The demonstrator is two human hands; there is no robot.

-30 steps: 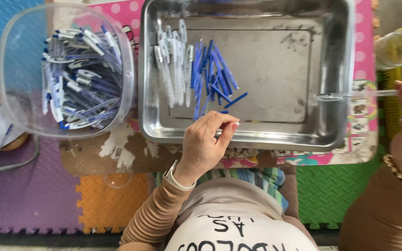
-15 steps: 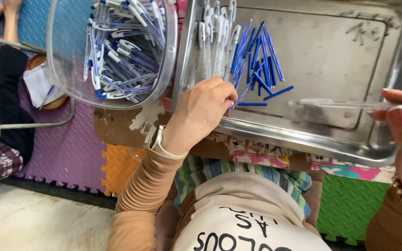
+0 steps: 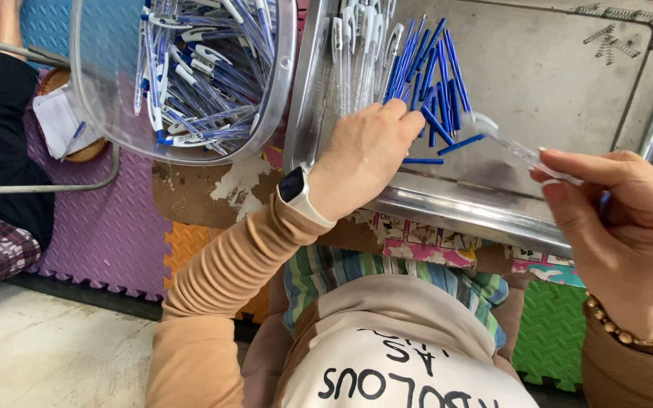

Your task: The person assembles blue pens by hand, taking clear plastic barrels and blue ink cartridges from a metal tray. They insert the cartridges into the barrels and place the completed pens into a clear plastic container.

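**Two hands at a metal tray of pen parts**

The left hand (image 3: 364, 155) reaches into the metal tray (image 3: 568, 98), its fingertips pinching among the blue pen refills (image 3: 428, 75) that lie in a loose heap beside the clear pen barrels (image 3: 357, 45). The right hand (image 3: 621, 227) holds one clear barrel (image 3: 512, 145) between thumb and forefinger, above the tray. A clear plastic bowl (image 3: 107, 113) full of finished pens (image 3: 198, 68) stands just left of the tray.

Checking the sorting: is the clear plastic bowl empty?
No, the clear plastic bowl is packed with assembled blue-and-white pens.
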